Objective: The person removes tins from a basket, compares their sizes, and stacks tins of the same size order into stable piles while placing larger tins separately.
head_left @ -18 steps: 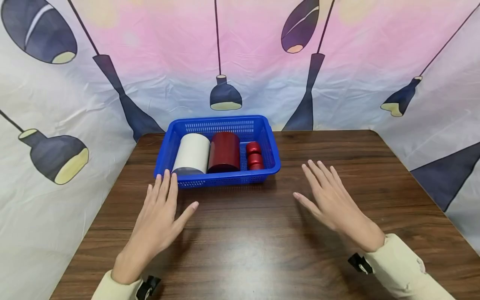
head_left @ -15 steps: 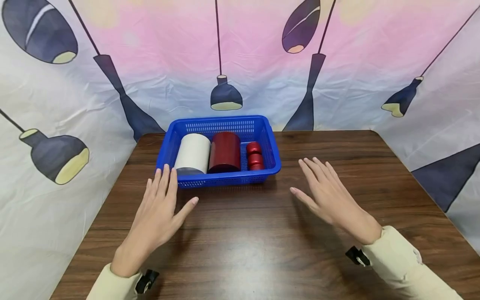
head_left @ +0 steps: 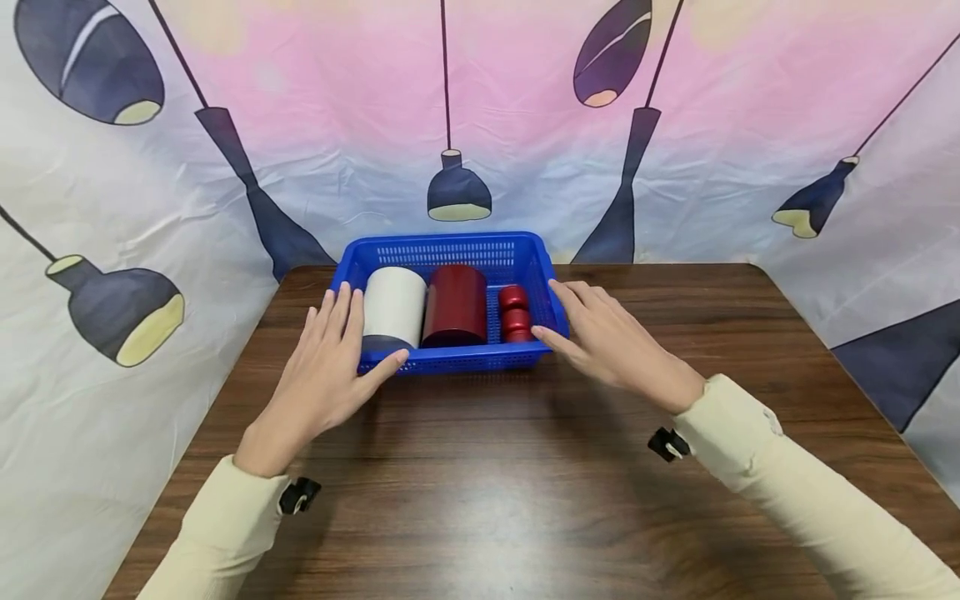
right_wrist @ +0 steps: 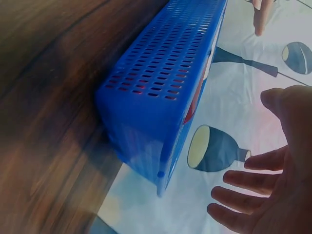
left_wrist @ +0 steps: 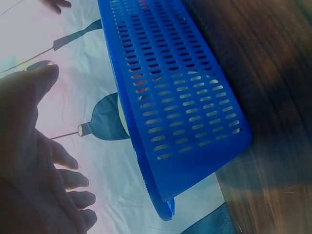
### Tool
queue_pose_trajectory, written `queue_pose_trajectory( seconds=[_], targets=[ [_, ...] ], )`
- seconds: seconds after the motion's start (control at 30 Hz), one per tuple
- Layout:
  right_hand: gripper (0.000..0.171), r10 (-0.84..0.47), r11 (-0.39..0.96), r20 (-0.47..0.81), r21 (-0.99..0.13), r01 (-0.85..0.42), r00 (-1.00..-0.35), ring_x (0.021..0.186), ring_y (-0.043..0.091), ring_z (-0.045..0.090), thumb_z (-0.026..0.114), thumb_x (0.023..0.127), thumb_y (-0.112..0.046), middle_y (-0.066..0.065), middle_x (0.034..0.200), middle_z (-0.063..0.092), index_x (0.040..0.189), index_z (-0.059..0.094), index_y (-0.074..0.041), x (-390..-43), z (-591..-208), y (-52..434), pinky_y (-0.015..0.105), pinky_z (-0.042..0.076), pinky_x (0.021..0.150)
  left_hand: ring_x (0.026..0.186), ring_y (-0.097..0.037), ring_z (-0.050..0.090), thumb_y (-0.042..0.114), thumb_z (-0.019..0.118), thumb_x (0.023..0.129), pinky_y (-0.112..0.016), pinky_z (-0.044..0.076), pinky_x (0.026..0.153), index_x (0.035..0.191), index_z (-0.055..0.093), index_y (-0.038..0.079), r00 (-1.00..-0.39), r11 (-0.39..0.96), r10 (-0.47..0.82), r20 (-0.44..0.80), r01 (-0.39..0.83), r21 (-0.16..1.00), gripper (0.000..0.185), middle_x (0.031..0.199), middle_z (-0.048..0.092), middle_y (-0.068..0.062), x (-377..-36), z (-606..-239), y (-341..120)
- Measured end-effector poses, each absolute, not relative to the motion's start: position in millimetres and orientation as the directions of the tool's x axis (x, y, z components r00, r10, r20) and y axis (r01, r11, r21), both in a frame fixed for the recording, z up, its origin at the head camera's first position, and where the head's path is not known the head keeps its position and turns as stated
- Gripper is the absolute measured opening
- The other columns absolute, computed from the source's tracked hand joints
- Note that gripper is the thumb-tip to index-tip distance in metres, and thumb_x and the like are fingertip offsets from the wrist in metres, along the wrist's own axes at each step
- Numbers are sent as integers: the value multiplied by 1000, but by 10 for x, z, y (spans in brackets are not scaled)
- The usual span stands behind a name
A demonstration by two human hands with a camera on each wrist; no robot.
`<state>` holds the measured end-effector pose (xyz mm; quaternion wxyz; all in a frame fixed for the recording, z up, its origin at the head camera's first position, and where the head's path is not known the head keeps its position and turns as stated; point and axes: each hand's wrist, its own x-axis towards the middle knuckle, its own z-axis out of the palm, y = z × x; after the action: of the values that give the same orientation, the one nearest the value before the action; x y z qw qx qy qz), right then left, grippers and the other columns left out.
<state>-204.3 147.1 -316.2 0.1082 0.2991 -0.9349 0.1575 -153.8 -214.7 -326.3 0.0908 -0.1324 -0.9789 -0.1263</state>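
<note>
A blue plastic basket [head_left: 450, 360] stands at the far middle of a dark wooden table [head_left: 487, 483]. In it lie a white cylinder [head_left: 393, 307], a dark red cylinder [head_left: 453, 305] and two small red pieces [head_left: 513, 315]. My left hand [head_left: 337, 350] is at the basket's left end with straight fingers and its thumb along the front wall. My right hand [head_left: 592, 329] is spread at the right end. In the left wrist view, a gap shows between the left hand [left_wrist: 29, 161] and the basket [left_wrist: 180, 97]. The right wrist view shows the same gap between the right hand [right_wrist: 273, 185] and the basket [right_wrist: 161, 92].
A cloth backdrop [head_left: 225, 192] printed with hanging lamps closes in the table at the back and both sides. The basket sits close to the table's far edge. Bare wood stretches from the basket to the near edge.
Both hands have moved forward and inward from the bare table to the two ends of the basket. The basket and its contents have not moved.
</note>
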Motion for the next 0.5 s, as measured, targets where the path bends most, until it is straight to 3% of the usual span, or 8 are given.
queue_pose_trajectory(
  seconds=[0.17,0.5],
  targets=[
    [75,-504,789,181,-300,-536,-844,127,37,50,53,102,-53,23,145,48,153,40,1,-2261,-3067,1266,52,43,108,153,-43,1,70,47,96,-59,4,122,159,8,-7,-948,933,241,208,285,219,106,166,7,-27,-1691,-3248,-2174],
    [72,-492,798,74,-360,-483,-868,138,38,45,50,104,-49,26,148,47,150,41,6,-2661,-3026,965,53,38,113,154,-41,-6,77,45,92,-56,0,123,159,6,-7,-969,941,205,136,234,245,114,166,-1,-26,-1989,-3327,-2294]
  ],
)
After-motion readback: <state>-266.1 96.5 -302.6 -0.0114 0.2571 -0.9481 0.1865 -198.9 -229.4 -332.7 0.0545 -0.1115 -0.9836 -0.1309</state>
